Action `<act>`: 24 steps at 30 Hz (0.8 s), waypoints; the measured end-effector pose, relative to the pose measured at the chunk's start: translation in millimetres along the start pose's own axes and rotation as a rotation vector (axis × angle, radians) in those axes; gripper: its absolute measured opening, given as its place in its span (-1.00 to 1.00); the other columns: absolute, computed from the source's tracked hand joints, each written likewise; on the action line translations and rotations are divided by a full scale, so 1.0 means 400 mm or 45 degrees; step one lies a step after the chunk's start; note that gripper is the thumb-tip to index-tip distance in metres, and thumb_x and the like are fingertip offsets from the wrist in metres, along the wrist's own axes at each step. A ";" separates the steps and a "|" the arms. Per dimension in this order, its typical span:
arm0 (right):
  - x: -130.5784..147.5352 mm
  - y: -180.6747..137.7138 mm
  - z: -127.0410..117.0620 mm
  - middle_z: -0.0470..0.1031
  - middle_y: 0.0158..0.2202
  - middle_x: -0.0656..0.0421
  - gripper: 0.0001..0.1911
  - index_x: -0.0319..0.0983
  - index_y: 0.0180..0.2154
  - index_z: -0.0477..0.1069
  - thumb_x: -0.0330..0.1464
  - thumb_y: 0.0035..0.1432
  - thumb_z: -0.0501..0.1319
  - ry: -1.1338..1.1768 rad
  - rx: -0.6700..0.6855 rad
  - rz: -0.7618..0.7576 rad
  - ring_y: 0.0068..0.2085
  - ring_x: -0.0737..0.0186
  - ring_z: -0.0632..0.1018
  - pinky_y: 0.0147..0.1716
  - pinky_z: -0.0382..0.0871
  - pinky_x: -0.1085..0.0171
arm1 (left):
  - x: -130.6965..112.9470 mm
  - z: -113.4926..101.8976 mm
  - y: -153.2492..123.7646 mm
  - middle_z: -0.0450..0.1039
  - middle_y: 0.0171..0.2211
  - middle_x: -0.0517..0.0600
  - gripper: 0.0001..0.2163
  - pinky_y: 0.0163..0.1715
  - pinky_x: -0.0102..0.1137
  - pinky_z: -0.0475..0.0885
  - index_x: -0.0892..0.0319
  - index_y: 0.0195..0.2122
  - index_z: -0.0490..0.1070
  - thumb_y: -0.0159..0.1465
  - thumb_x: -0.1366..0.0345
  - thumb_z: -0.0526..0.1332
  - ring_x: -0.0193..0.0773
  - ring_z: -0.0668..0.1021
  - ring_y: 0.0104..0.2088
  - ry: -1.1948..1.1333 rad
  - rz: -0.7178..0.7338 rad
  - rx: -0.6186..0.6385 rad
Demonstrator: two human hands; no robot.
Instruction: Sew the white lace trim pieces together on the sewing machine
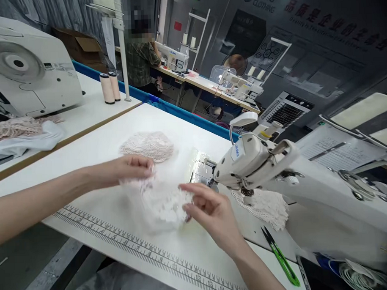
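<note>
A white lace piece (168,205), blurred by motion, hangs between my hands just over the sewing table (95,154). My left hand (133,167) is closed in a pinch on its upper left part. At its right edge, my right hand (211,212) has curled fingers and thumb on the fabric; the exact contact is blurred. Beyond my left hand lies a pile of pale pink lace pieces (147,145). The sewing machine head (245,160) stands to the right of my hands, with its needle plate (203,172) just past the lace.
Green thread snips (281,258) lie at the right, near more lace (265,208) under the machine arm. A printed ruler (146,250) runs along the front edge. At left stand another machine (32,66) and thread spools (107,88). A person (141,58) works behind.
</note>
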State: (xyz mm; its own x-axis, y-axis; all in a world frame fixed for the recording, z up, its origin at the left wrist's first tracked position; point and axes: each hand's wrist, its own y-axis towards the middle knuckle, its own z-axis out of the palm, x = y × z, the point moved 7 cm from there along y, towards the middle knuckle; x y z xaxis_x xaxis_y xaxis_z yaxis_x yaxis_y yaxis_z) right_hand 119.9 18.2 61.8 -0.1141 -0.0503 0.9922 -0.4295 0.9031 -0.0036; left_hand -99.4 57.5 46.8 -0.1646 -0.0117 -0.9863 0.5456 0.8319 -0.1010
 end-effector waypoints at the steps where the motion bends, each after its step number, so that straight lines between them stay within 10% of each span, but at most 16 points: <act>1: 0.002 0.043 0.016 0.61 -0.30 0.17 -0.61 -0.07 0.05 0.64 -0.22 0.17 0.42 0.000 -0.017 0.029 -0.48 0.27 0.52 -0.39 0.58 0.17 | -0.007 -0.054 0.008 0.50 -0.44 -0.11 -0.66 -0.40 -0.43 0.45 0.10 -0.32 0.48 0.28 -0.10 0.33 -0.31 0.51 -0.43 0.014 0.014 -0.120; 4: 0.022 0.206 0.033 0.55 -0.43 0.23 -0.52 -0.10 0.13 0.57 -0.24 0.16 0.38 -0.042 -0.139 -0.059 -0.39 0.20 0.56 -0.18 0.53 0.10 | -0.035 -0.213 0.058 0.53 -0.39 -0.07 -0.63 -0.46 -0.42 0.37 0.08 -0.21 0.53 0.27 -0.14 0.27 -0.30 0.50 -0.44 0.269 -0.014 -0.501; 9: -0.033 0.441 0.025 0.52 -0.49 0.22 -0.42 -0.23 0.14 0.55 -0.33 0.04 0.24 -0.157 -0.226 0.001 -0.39 0.19 0.49 -0.21 0.44 0.15 | -0.018 -0.340 0.165 0.44 -0.53 -0.09 -0.56 -0.52 -0.39 0.17 0.12 -0.22 0.60 0.17 -0.17 0.30 -0.34 0.35 -0.54 0.532 -0.079 -0.684; 17: -0.097 0.497 0.009 0.53 -0.51 0.22 -0.37 -0.26 0.14 0.56 -0.43 0.01 0.11 -0.362 -0.206 0.097 -0.40 0.19 0.53 -0.16 0.46 0.16 | 0.046 -0.364 0.180 0.62 -0.25 -0.03 -0.72 -0.33 -0.36 0.21 0.01 -0.11 0.64 0.26 0.04 0.26 -0.10 0.57 -0.17 1.022 -0.159 -0.846; 24: -0.087 0.452 -0.003 0.43 0.30 0.10 -0.42 -0.12 0.17 0.53 -0.46 0.14 0.10 -0.533 -0.259 0.009 -0.01 0.09 0.59 0.10 0.48 0.10 | 0.006 -0.314 0.148 0.59 0.02 0.09 -0.65 -0.16 -0.33 0.32 0.11 0.05 0.57 0.39 0.15 0.10 0.01 0.57 0.06 1.293 -0.091 -0.881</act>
State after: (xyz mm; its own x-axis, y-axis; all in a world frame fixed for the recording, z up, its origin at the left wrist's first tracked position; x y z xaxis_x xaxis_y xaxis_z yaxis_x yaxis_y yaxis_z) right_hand 47.4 183.8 26.9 -0.4862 -0.1740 0.8563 -0.2477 0.9672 0.0559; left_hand -170.7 176.2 54.9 -0.9093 0.1100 -0.4013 0.0094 0.9696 0.2445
